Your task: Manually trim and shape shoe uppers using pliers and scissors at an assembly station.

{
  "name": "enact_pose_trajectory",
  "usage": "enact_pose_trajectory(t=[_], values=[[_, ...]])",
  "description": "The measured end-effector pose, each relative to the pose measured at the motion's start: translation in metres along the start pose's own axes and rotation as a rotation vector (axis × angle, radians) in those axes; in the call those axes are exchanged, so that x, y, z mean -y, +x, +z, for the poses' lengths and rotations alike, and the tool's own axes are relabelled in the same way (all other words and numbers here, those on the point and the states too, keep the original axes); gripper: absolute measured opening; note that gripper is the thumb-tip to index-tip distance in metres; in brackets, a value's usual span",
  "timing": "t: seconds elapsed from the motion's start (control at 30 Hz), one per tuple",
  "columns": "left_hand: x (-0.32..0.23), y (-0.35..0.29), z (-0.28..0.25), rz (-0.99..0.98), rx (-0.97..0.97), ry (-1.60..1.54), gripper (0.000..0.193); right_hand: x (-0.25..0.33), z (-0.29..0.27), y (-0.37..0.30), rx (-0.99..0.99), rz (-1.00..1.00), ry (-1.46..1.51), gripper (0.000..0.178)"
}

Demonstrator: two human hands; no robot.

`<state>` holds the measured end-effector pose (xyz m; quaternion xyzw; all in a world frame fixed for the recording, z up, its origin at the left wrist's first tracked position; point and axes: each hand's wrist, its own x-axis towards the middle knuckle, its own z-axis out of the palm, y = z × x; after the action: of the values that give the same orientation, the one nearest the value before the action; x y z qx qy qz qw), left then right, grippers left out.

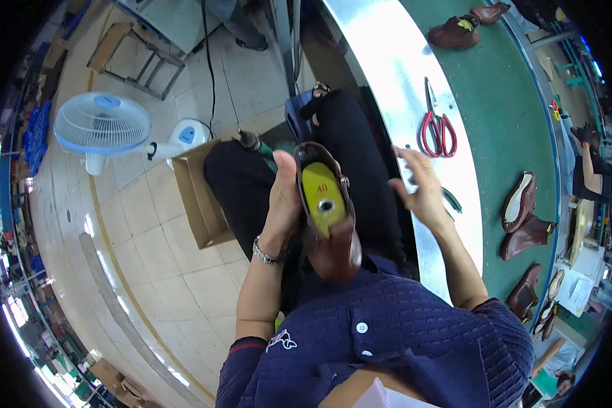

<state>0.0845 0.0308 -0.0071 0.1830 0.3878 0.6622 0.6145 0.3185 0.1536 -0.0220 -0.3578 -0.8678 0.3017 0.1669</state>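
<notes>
A brown leather shoe [333, 255] with a yellow-green shoe last [323, 197] inside is upright above my lap, toe toward me. My left hand [285, 194] grips it along its left side, thumb up near the heel. The last's top has a round metal-rimmed hole. My right hand [425, 187] hovers at or rests on the metal bench edge, fingers and thumb apart. It partly covers a hand tool with green handles [451, 200]; whether they touch I cannot tell. Red-handled scissors [438, 132] lie just beyond that hand.
Right of the shiny metal bench strip [387, 54], a green belt [479, 136] carries several brown shoes [520, 200]. Left of my legs are a cardboard box [200, 197] and a fan [102, 126]. A green corded tool [255, 143] hangs by my knee. A stool [139, 61] stands farther off.
</notes>
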Motion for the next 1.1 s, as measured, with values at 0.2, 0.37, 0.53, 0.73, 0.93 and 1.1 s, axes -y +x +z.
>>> enact_pose_trajectory(t=[0.2,0.37,0.53,0.73,0.93,1.1], values=[[-0.022,0.023,0.027,-0.013,0.334,-0.290,0.093,0.024,0.030,0.047,0.186,-0.404,0.219,0.079],[-0.042,0.045,0.029,-0.133,0.359,-0.639,0.078,0.021,0.001,0.040,0.276,-0.232,0.614,0.057],[-0.006,0.069,0.029,-0.037,-0.077,-0.295,0.065,0.015,-0.014,0.011,0.098,0.193,1.147,0.056],[0.007,0.066,-0.008,-0.237,0.009,-0.330,0.067,-0.056,-0.063,0.015,-0.804,0.659,0.938,0.042],[-0.001,0.055,-0.029,-0.214,-0.009,-0.258,0.064,-0.199,-0.107,0.025,-0.866,0.790,0.213,0.065],[0.002,0.050,-0.024,-0.229,-0.055,-0.169,0.060,-0.169,-0.124,0.099,-0.822,0.375,-0.539,0.063]])
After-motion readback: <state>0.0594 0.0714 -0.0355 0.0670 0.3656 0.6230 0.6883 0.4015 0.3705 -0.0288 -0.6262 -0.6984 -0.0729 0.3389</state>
